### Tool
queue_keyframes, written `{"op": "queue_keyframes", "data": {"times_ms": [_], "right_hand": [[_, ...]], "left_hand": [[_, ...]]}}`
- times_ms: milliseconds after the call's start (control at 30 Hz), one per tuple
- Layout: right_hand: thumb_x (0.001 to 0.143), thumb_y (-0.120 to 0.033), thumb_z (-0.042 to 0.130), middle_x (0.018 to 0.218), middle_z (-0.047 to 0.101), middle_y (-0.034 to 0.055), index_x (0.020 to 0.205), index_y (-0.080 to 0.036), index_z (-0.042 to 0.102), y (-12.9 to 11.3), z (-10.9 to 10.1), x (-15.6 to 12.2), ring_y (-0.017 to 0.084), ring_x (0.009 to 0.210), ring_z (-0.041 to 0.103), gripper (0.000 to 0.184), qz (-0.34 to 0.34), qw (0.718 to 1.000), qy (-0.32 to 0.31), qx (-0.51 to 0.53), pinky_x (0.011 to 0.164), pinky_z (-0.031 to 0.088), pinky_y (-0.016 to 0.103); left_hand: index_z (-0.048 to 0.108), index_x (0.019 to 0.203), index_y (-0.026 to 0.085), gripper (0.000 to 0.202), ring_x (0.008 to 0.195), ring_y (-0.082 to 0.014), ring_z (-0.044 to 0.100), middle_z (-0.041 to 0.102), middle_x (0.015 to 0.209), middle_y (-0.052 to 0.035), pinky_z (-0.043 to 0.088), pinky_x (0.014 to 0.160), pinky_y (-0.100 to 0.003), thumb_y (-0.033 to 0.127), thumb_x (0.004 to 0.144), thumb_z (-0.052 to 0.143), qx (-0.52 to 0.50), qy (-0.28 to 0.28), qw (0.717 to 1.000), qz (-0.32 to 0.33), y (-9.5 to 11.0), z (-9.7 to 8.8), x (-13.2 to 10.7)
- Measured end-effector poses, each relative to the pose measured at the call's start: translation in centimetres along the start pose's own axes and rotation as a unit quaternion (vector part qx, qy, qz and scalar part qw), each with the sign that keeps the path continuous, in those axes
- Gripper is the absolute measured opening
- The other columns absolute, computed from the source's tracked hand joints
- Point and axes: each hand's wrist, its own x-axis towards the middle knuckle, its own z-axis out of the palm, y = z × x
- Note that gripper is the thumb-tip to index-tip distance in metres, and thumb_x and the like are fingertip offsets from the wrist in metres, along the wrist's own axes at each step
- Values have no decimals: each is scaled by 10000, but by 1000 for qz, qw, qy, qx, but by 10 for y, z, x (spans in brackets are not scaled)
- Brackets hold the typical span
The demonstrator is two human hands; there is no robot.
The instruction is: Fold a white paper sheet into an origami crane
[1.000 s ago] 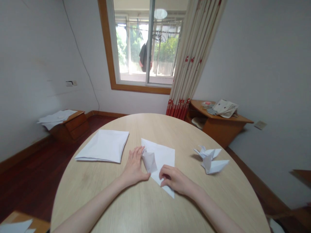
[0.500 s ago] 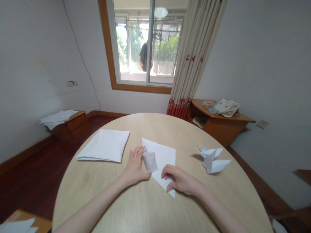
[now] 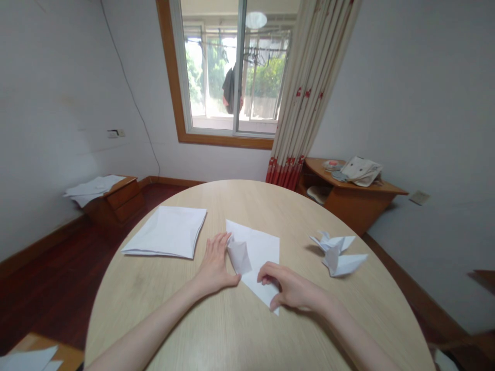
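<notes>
A white sheet of paper (image 3: 258, 250), folded into a triangle with a small raised flap near its left edge, lies in the middle of the round wooden table (image 3: 247, 330). My left hand (image 3: 214, 265) rests flat on the table, fingers stretched out, touching the paper's left edge beside the flap. My right hand (image 3: 291, 289) has its fingers curled and presses down on the paper's near corner, with the index fingertip at the lower point.
A stack of white sheets (image 3: 166, 232) lies to the left on the table. A folded paper bird (image 3: 337, 252) sits to the right. A low wooden cabinet (image 3: 114, 198) stands at the left wall, and a corner shelf with a bag (image 3: 359, 172) stands by the curtain.
My right hand has slid along the paper's lower edge toward its near corner. My left hand has stayed in place.
</notes>
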Motion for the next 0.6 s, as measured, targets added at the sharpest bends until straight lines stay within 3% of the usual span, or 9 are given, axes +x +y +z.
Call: {"op": "queue_keyframes", "data": {"times_ms": [600], "right_hand": [[553, -289, 840, 1081, 521, 40, 1046, -198, 521, 3, -2, -6, 216, 1019, 524, 594, 9, 996, -35, 84, 935, 410, 378]], "left_hand": [[230, 1393, 150, 992, 1324, -402, 302, 378, 1371, -193, 154, 1100, -621, 271, 535, 714, 5, 9, 1000, 1, 0, 2, 0]]}}
